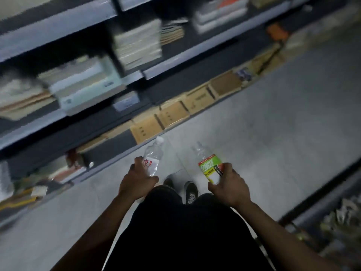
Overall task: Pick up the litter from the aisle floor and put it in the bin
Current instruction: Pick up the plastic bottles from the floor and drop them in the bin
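Note:
My left hand (136, 182) grips a clear plastic bottle (153, 156) with a white cap and red writing on its label; the bottle points up and away from me. My right hand (229, 187) grips a second plastic bottle (209, 165) with a green, red and white label, its neck also pointing away. Both bottles are held above the grey aisle floor (263, 143), just ahead of my dark shoes (190, 191). No bin is in view.
Dark shelving (78, 124) with stacked boxes and paper goods runs along the left side of the aisle. Brown cardboard boxes (172, 114) line its bottom shelf. Another shelf unit (322, 212) with goods stands at the lower right. The picture is blurred.

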Demonstrator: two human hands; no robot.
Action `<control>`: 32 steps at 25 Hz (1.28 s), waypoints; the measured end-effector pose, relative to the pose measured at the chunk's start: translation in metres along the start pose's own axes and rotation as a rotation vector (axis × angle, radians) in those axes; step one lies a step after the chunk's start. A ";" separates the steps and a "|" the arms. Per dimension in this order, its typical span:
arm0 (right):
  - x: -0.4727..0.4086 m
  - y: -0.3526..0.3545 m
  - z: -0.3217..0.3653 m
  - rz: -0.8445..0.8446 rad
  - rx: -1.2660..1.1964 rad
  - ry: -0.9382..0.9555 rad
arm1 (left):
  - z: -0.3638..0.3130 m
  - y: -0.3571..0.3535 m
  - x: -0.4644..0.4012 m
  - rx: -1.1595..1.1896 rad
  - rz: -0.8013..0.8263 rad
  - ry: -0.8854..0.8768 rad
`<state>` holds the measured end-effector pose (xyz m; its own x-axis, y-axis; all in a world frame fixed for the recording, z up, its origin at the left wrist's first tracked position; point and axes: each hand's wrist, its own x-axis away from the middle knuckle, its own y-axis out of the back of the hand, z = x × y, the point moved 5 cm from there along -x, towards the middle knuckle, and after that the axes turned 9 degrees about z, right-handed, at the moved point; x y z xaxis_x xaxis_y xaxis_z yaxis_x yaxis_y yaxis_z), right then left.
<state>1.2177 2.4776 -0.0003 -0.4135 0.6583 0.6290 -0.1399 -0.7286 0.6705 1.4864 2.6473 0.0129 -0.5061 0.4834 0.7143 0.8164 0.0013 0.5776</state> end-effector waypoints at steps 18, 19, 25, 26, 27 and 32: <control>0.129 -0.007 -0.174 -0.367 -0.606 -0.737 | -0.262 -0.143 -0.042 -0.713 0.408 -0.596; 0.133 -0.007 -0.184 -0.372 -0.629 -0.747 | -0.271 -0.154 -0.040 -0.727 0.414 -0.599; 0.128 0.015 -0.248 -0.372 -0.675 -0.759 | -0.299 -0.201 -0.032 -0.735 0.394 -0.560; 0.121 0.024 -0.257 -0.376 -0.663 -0.751 | -0.302 -0.203 -0.036 -0.720 0.388 -0.537; 0.113 0.036 -0.265 -0.377 -0.652 -0.738 | -0.304 -0.204 -0.040 -0.706 0.388 -0.507; 0.048 0.121 -0.301 -0.402 -0.602 -0.650 | -0.329 -0.200 -0.074 -0.628 0.343 -0.384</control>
<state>0.9105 2.3640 -0.0074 0.3177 0.7238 0.6125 -0.6736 -0.2824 0.6830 1.2692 2.3230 -0.0247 -0.0324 0.6346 0.7722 0.5424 -0.6377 0.5469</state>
